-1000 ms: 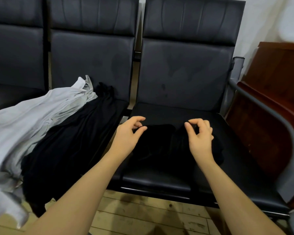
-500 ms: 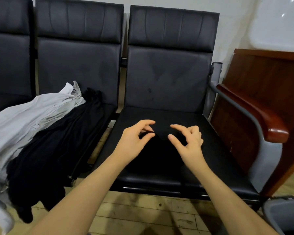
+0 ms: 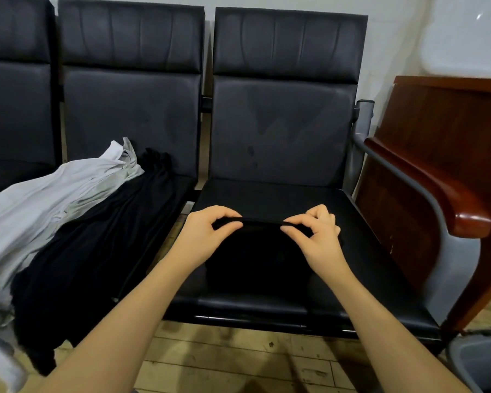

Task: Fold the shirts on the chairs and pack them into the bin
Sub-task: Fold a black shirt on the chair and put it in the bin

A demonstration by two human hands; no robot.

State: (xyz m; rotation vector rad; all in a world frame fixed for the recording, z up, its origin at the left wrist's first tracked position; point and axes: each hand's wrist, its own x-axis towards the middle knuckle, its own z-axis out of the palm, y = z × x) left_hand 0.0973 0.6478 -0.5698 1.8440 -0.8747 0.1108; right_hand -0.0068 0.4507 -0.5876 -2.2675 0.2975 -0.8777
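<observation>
**Black shirt pinched at its top edge over the right-hand seat**

Folded black shirt (image 3: 255, 259) at centre frame, lying on the seat of the right-hand chair (image 3: 380, 279), its upper edge lifted into a taut band between both hands. Soft, thin, light fabric by the look of it; likely to sag and slide out of its folds unless supported from below. Best taken at the two ends of the folded edge, or scooped under the bundle, to keep the stack square on the way to the bin. Dark cloth on dark seat, so exact outline hard to tell.

Left hand (image 3: 207, 236) just left of centre, thumb and forefinger closed in a narrow pinch on the left end of the raised edge, other fingers curled. Right hand (image 3: 315, 236) just right of centre, same narrow pinch on the right end. Both grips nearly closed, only cloth between the fingertips.

At left of frame, unfolded black shirt (image 3: 91, 251) and pale grey shirts (image 3: 40, 205) heaped over the middle chair, not yet folded. Grey bin (image 3: 476, 361) at the lower right corner, only partly in view, contents not visible
</observation>
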